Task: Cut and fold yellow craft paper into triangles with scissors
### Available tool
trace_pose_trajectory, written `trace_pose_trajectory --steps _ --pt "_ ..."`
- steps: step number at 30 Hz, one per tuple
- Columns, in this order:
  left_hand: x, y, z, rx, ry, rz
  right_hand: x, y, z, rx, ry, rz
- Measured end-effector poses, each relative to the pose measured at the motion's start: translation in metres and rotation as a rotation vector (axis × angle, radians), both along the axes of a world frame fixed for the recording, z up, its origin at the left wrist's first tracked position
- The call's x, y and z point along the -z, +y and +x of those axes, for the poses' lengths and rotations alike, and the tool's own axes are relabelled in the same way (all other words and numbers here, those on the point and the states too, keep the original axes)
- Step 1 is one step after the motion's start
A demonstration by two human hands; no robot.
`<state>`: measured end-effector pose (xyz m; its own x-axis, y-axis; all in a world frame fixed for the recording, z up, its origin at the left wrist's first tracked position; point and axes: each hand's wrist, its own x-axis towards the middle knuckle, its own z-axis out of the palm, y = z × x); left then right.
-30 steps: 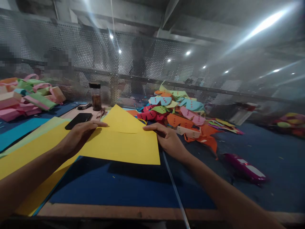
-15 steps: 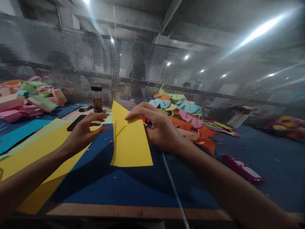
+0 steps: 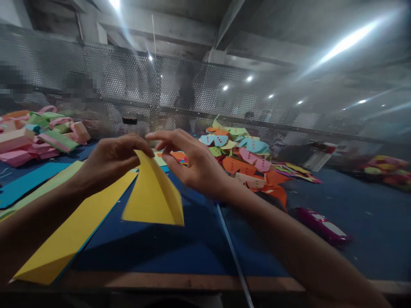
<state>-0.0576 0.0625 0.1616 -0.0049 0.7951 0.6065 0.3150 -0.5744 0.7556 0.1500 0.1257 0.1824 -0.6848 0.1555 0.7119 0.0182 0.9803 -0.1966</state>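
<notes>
Fingertips point(image 3: 145, 150) of left hand point(image 3: 109, 161) pinch folded yellow paper sheet point(image 3: 154, 199) by top corner, lower edge clear above blue table mat point(image 3: 192, 250); right hand point(image 3: 196, 167) splayed, released, just beside.

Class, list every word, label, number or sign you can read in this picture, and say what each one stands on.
No text here can be read.
Folded yellow paper, pinched at its top by the left hand: blank.
Pile of paper cut-outs: only rows of red dots, no letters or numbers.
Purple object on the blue table top: a white patch, too blurred to read.
</notes>
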Motion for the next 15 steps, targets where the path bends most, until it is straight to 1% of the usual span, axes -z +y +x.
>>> trace_pose_trajectory --steps 3,4,6,8,10,12,13,14,15 --pt "-0.008 -0.002 0.003 -0.073 -0.185 0.001 0.016 0.014 0.017 0.190 0.119 -0.123" --pt "-0.011 -0.004 0.005 -0.101 -0.258 0.000 0.022 0.020 0.024 0.262 0.146 -0.190" --pt "-0.014 -0.005 0.008 -0.157 -0.360 -0.023 0.036 0.031 0.039 0.392 0.159 -0.367" --pt "-0.014 -0.005 0.012 -0.181 -0.395 -0.040 0.049 0.041 0.051 0.450 0.137 -0.601" --pt "-0.012 -0.002 0.015 -0.159 -0.397 -0.028 0.059 0.045 0.059 0.390 0.112 -0.832" --pt "-0.009 0.002 0.017 -0.118 -0.391 -0.030 0.065 0.044 0.062 0.240 0.125 -1.069" --pt "-0.008 0.004 0.018 -0.106 -0.389 -0.036 0.066 0.042 0.062 0.176 0.141 -1.157" --pt "-0.006 0.005 0.019 -0.099 -0.385 -0.047 0.066 0.040 0.062 0.128 0.165 -1.211" --pt "-0.004 0.006 0.019 -0.095 -0.376 -0.059 0.066 0.038 0.062 0.100 0.194 -1.233"
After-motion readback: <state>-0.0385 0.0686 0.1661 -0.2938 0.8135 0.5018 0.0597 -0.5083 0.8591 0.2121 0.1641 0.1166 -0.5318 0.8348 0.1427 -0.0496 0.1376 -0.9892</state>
